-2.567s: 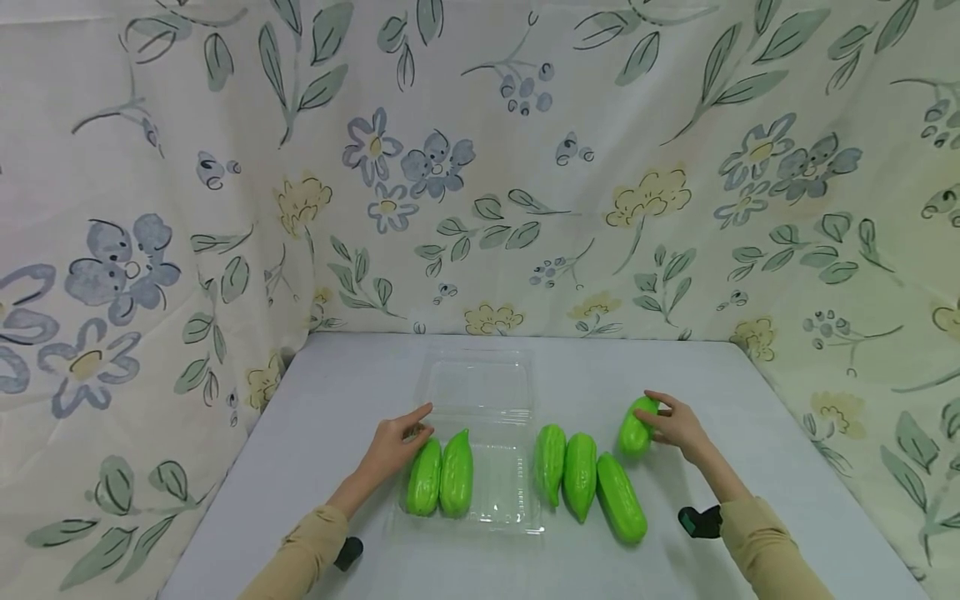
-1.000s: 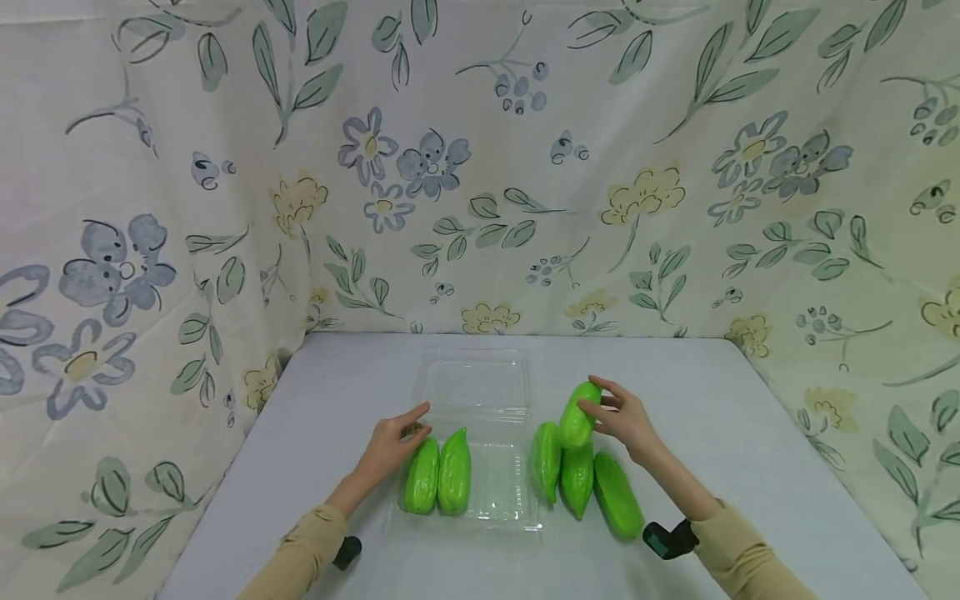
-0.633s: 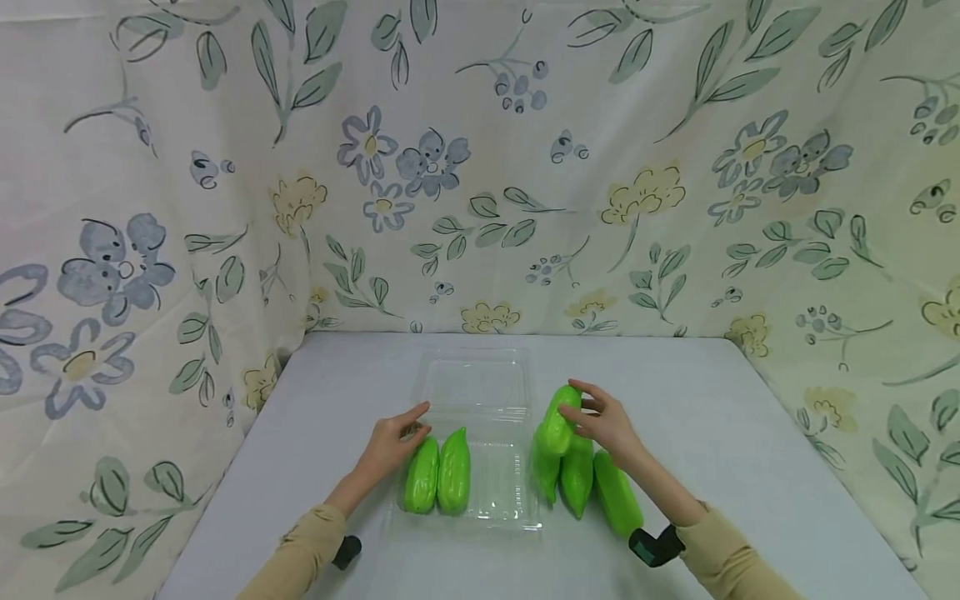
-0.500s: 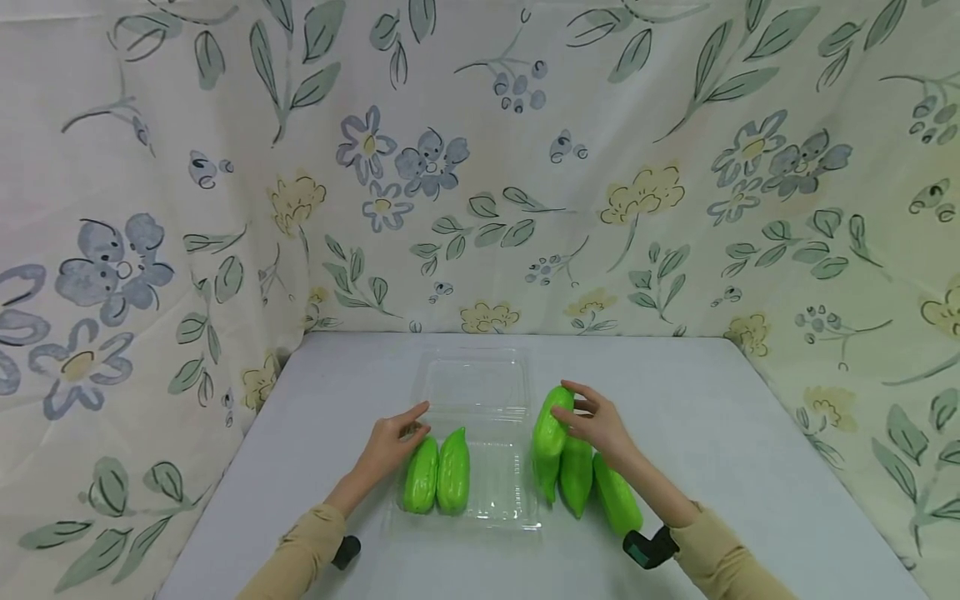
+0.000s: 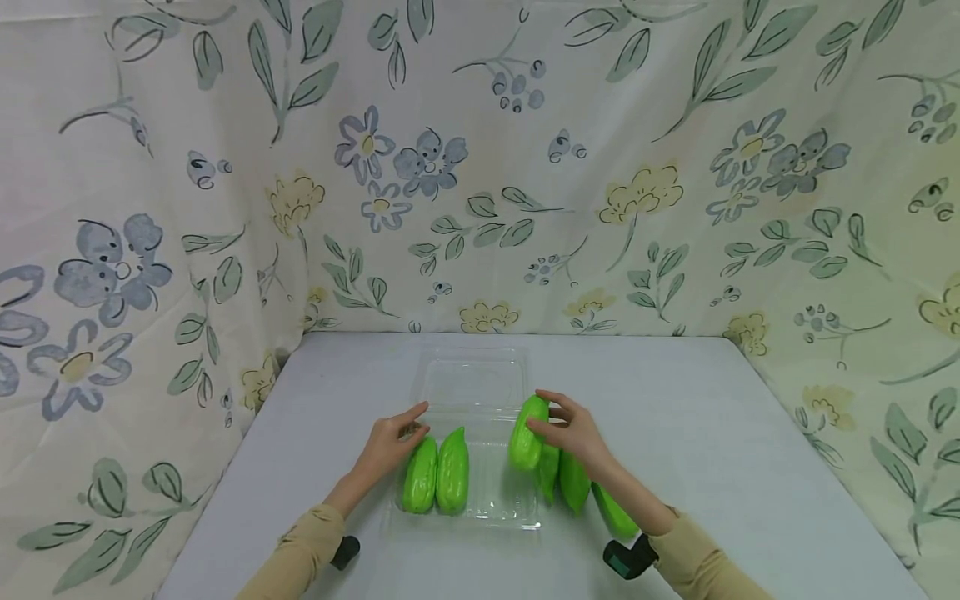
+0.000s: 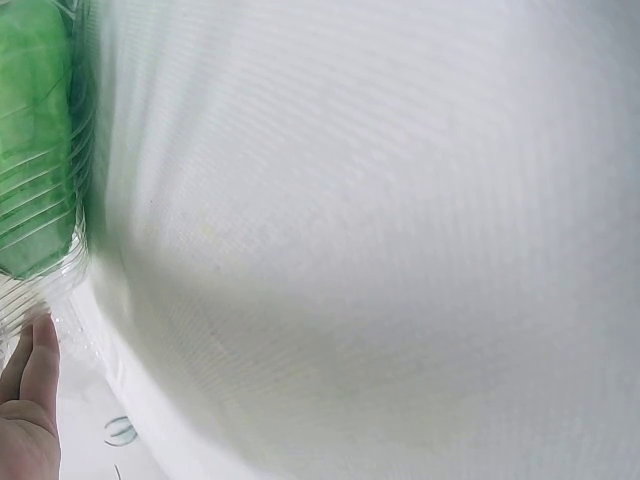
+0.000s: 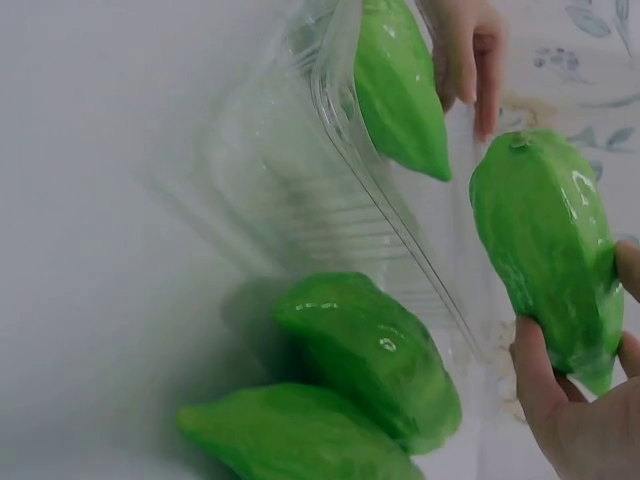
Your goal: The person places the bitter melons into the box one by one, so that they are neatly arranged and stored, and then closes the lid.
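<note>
My right hand (image 5: 573, 433) holds a glossy green, ridged, tapered gourd (image 5: 528, 433) between thumb and fingers. It is raised over the right side of a clear plastic clamshell box (image 5: 491, 527). In the right wrist view the held gourd (image 7: 550, 240) points its tapered end down between the fingers. Two more gourds (image 5: 452, 473) lie side by side in the left part of the box. My left hand (image 5: 393, 440) is at the box's left side by the hinge. Its straight fingers (image 6: 42, 365) touch the clear wall in the left wrist view.
Right of the box, several loose gourds (image 5: 575, 483) lie on the white table (image 5: 660, 392), partly hidden by my right hand and forearm. The clear lid (image 5: 476, 379) lies opened flat behind the box. A floral cloth (image 5: 480, 167) hangs behind and at both sides.
My right hand has carried the gourd leftward from the table's right side, past the loose gourds, to over the box's right edge. The left hand has stayed in place.
</note>
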`<state>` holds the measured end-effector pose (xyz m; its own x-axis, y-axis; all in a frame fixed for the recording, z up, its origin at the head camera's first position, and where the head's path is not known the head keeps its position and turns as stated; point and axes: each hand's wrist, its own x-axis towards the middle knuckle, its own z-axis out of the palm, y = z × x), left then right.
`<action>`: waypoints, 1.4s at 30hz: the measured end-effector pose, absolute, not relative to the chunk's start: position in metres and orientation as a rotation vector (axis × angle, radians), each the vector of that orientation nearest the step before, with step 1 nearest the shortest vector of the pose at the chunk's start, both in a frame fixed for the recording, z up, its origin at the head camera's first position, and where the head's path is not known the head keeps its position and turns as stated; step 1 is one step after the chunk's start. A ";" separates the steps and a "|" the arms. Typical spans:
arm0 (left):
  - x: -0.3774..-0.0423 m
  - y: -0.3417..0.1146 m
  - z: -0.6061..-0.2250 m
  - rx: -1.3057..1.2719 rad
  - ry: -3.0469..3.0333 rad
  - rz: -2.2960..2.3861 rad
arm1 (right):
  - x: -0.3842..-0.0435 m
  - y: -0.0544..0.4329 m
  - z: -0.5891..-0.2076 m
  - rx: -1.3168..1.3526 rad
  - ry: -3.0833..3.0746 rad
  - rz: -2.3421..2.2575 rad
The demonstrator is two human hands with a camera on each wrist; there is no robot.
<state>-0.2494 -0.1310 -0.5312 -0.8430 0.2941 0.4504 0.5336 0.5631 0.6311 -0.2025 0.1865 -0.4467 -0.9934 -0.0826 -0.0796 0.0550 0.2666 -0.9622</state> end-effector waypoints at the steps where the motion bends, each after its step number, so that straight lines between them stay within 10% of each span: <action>1: -0.249 -0.131 -0.531 -0.684 -2.505 -1.158 | -0.202 0.185 -0.448 -0.025 2.404 -1.838; 42: -0.249 -0.130 -0.529 -0.691 -2.507 -1.187 | -0.192 0.130 -0.480 -0.265 2.475 -1.728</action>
<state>-0.2490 -0.1304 -0.5286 -0.8457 0.2999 0.4415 0.5316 0.5472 0.6465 -0.1924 0.1295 -0.4800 -0.9785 -0.2059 0.0087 -0.0791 0.3363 -0.9384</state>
